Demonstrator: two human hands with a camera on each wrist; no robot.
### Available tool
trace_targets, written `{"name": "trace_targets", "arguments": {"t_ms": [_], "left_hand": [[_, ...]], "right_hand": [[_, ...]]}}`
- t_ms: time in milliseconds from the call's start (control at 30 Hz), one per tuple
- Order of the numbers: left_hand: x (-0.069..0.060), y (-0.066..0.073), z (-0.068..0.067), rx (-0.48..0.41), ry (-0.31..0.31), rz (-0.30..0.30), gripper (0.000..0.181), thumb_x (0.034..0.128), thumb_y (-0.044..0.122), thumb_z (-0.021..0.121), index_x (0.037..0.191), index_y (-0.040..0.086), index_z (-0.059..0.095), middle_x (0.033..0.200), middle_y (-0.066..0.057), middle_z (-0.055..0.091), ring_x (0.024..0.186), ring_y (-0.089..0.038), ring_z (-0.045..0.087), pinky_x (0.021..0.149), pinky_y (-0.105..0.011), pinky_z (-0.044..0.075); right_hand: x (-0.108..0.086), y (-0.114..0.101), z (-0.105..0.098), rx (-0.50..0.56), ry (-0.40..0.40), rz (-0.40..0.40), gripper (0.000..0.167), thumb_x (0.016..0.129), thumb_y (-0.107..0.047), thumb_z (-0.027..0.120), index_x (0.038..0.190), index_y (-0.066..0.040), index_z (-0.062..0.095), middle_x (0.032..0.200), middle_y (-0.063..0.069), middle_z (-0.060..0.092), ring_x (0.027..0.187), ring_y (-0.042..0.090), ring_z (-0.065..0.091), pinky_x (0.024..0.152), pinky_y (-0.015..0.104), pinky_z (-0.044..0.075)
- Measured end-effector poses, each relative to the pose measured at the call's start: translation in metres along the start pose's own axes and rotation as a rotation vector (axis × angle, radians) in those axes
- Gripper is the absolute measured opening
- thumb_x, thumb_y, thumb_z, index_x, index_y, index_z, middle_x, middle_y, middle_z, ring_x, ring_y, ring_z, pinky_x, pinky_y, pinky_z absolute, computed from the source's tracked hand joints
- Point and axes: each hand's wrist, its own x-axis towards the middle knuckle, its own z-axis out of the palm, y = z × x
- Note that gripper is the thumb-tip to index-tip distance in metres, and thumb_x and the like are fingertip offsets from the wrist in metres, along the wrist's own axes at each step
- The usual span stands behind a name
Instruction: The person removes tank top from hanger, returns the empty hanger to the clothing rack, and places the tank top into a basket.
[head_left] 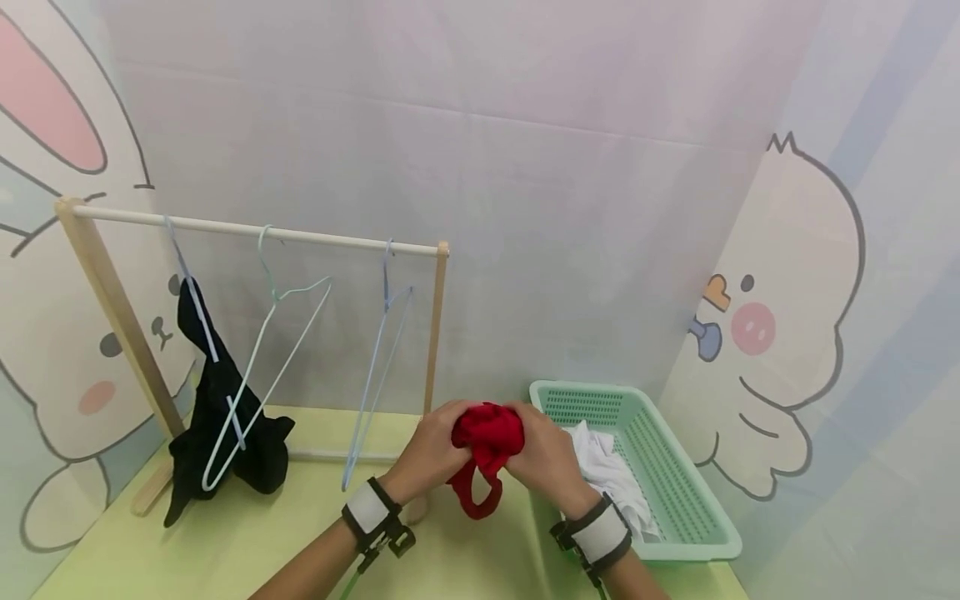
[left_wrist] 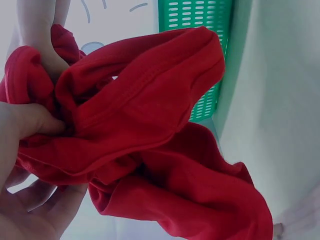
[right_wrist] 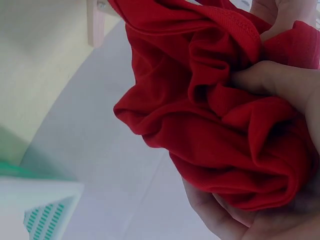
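A bunched red garment [head_left: 489, 435] is held up in front of the body, between both hands. The left hand [head_left: 433, 443] grips its left side, while the right hand [head_left: 551, 454] grips the right side. In the left wrist view, the left thumb presses into folds of the red fabric [left_wrist: 145, 105], and the fingers curl beneath. From the right wrist, the right thumb [right_wrist: 280, 82] lies over gathered cloth with fingers bent under it. A loop of the garment dangles below the hands. Its full shape is hidden by the folds.
On the left, a wooden rack [head_left: 255, 233] carries a pale green hanger [head_left: 258, 367], a pale blue hanger [head_left: 372, 375] and another hanger with a black garment [head_left: 206, 425]. A green basket [head_left: 693, 508] holding white cloth [head_left: 611, 479] stands at the right of the yellow-green table [head_left: 180, 554].
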Motion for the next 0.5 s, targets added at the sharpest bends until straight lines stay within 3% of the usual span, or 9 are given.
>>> {"name": "trace_targets", "arguments": {"t_ms": [200,367,500], "left_hand": [[0.017,0.006,0.006,0.008,0.000,0.043,0.051,0.0837,-0.005,0.079,0.133,0.005,0.070,0.121,-0.007,0.073,0.104,-0.021,0.070,0.086,-0.035,0.060],[0.031,0.012,0.014,0.025,0.002,0.098,0.050,0.0841,-0.003,0.079,0.133,0.004,0.069,0.123,-0.010,0.073,0.107,-0.023,0.070,0.087,-0.037,0.060],[0.043,0.018,0.021,0.020,-0.020,0.107,0.050,0.0847,-0.004,0.078,0.133,0.003,0.069,0.123,-0.011,0.073,0.107,-0.025,0.069,0.087,-0.036,0.060]], "right_hand": [[0.004,0.009,-0.016,-0.002,-0.010,0.024,0.057,0.076,-0.017,0.095,0.126,-0.006,0.069,0.109,0.009,0.073,0.089,0.026,0.070,0.072,0.043,0.059],[0.005,0.016,-0.029,-0.007,0.003,0.052,0.056,0.077,-0.011,0.093,0.127,-0.006,0.068,0.109,0.011,0.074,0.092,0.028,0.070,0.075,0.046,0.059],[0.005,0.024,-0.039,-0.021,0.004,0.075,0.056,0.078,-0.007,0.090,0.129,-0.005,0.066,0.111,0.014,0.074,0.091,0.029,0.071,0.075,0.047,0.060]]}}
